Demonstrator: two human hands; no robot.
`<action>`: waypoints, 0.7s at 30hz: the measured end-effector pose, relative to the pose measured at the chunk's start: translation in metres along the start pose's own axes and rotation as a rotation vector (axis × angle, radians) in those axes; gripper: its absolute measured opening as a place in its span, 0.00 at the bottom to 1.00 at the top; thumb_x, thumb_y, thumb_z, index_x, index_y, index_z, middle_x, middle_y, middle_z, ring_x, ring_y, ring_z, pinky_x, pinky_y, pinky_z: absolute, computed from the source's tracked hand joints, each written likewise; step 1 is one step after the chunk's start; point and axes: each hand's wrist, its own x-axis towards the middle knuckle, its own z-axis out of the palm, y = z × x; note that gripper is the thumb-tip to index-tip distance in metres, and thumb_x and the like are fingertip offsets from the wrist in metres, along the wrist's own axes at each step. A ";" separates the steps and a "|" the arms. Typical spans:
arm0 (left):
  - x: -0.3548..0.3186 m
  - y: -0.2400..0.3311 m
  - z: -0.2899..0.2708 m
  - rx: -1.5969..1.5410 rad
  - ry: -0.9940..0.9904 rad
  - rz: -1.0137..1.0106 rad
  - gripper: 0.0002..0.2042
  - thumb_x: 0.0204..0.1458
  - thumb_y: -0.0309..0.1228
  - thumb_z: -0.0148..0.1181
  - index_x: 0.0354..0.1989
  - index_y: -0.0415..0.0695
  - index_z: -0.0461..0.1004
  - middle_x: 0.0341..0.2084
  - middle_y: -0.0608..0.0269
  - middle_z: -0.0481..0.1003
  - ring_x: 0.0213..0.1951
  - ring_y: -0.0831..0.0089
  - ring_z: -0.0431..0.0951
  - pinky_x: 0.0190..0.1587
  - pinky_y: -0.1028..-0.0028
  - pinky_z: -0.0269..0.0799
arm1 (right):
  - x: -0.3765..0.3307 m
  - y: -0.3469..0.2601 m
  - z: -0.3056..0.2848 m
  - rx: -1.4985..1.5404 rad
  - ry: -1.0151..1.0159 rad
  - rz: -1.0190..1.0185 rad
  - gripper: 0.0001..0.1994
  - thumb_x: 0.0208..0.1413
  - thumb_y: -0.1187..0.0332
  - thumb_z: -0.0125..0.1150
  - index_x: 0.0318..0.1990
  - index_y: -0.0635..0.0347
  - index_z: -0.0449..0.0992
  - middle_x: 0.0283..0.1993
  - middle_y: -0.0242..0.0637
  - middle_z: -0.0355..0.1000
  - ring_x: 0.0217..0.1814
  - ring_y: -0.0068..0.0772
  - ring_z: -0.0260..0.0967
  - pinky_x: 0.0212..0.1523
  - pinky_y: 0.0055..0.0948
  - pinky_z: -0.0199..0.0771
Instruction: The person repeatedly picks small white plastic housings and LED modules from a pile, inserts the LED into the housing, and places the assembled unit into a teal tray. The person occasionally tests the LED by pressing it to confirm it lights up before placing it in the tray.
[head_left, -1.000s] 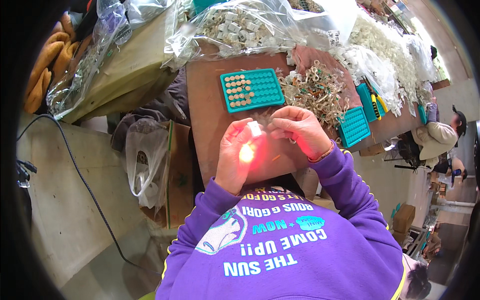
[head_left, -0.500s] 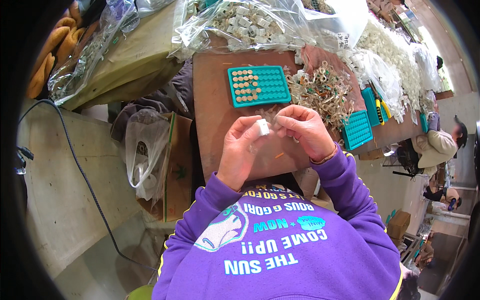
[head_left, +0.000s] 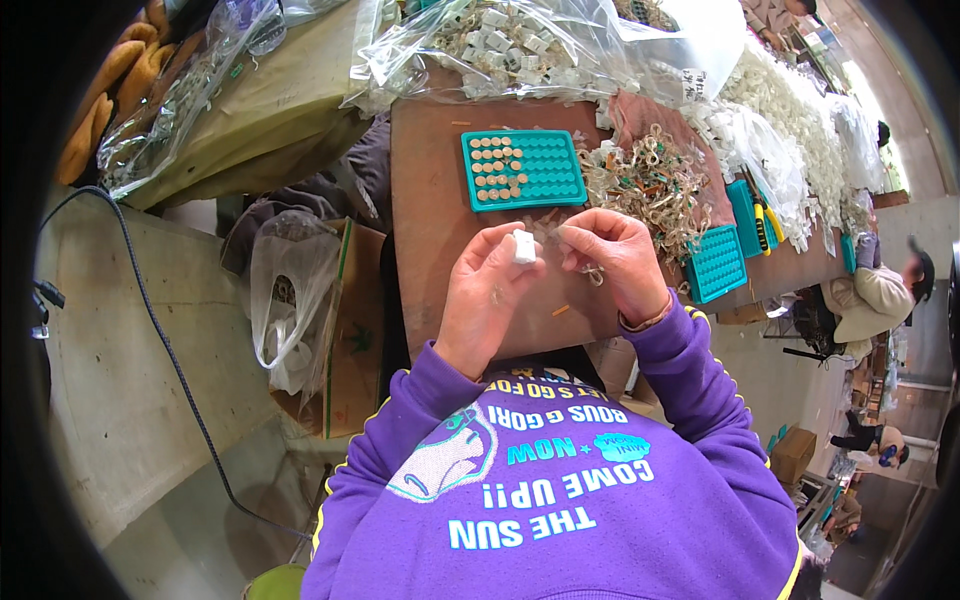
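Observation:
My left hand (head_left: 483,300) pinches a small white plastic block (head_left: 524,247) between thumb and fingertips, over the near part of the brown tabletop. Just to its right, the thumb and forefinger of my right hand (head_left: 622,262) are pressed together. A small pale looped strip (head_left: 594,274) hangs at those fingers; its exact kind is too small to make out. The two hands are a little apart. Beyond them lies a teal tray (head_left: 555,172) with round tan discs (head_left: 490,155) in rows on its left side.
Right of the tray is a heap of pale looped strips (head_left: 655,190). A second teal tray (head_left: 717,264) and yellow-handled pliers (head_left: 768,222) lie farther right. Clear bags of white blocks (head_left: 505,45) line the far edge. A cardboard box (head_left: 352,330) stands left; a co-worker (head_left: 870,300) sits right.
The white block has turned slightly in my left fingers. My right hand has shifted a little, and the pale looped strip shows more clearly below its fingers.

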 end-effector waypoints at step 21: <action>-0.002 0.002 0.008 0.178 0.048 -0.047 0.13 0.62 0.34 0.54 0.51 0.40 0.69 0.38 0.61 0.76 0.35 0.74 0.78 0.40 0.75 0.74 | -0.002 -0.002 0.012 -0.278 0.077 -0.223 0.03 0.57 0.76 0.61 0.35 0.67 0.78 0.25 0.29 0.74 0.27 0.13 0.69 0.28 0.15 0.69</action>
